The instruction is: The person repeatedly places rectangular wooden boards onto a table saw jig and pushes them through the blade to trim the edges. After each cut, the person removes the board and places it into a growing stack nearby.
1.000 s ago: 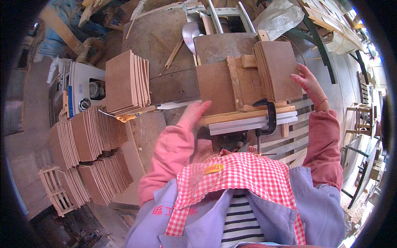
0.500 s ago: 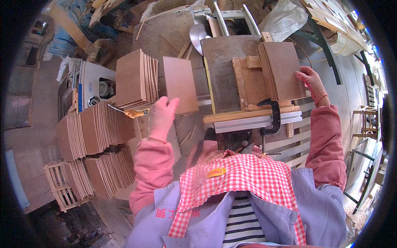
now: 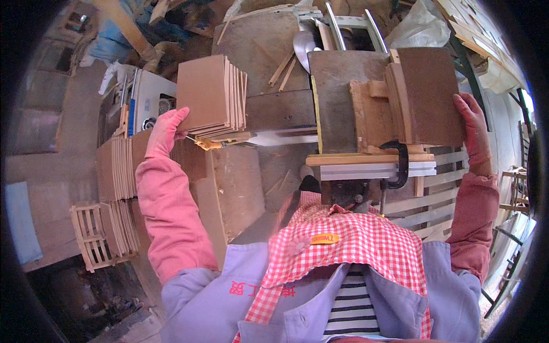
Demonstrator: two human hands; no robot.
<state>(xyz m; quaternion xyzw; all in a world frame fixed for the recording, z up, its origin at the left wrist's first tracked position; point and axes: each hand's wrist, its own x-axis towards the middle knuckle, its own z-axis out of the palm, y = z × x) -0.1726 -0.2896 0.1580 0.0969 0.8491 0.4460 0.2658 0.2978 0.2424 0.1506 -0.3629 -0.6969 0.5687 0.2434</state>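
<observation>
My left hand [image 3: 170,128] is closed on the near left corner of a flat brown wood panel [image 3: 205,94], which lies at the front of a stack of similar panels. At the right, my right hand [image 3: 473,128] grips the right edge of a darker brown panel [image 3: 432,94], fingers partly hidden behind it. That panel overlaps a thinner-looking stack of panels [image 3: 398,103] beside a wooden jig [image 3: 366,117] on the saw table [image 3: 331,86]. A round saw blade [image 3: 304,48] shows at the far side of the table.
A black clamp [image 3: 402,166] holds a wood strip and metal rail [image 3: 366,171] along the table's near edge. More panel stacks [image 3: 111,171] and a slatted wooden crate [image 3: 88,237] stand at left. Loose wood strips [image 3: 283,68] lie beyond. A pallet [image 3: 440,194] lies at right.
My left hand has carried a panel leftward onto the left stack. My right hand has shifted the top right-hand panel rightward, off part of its stack. The whole view has shifted somewhat.
</observation>
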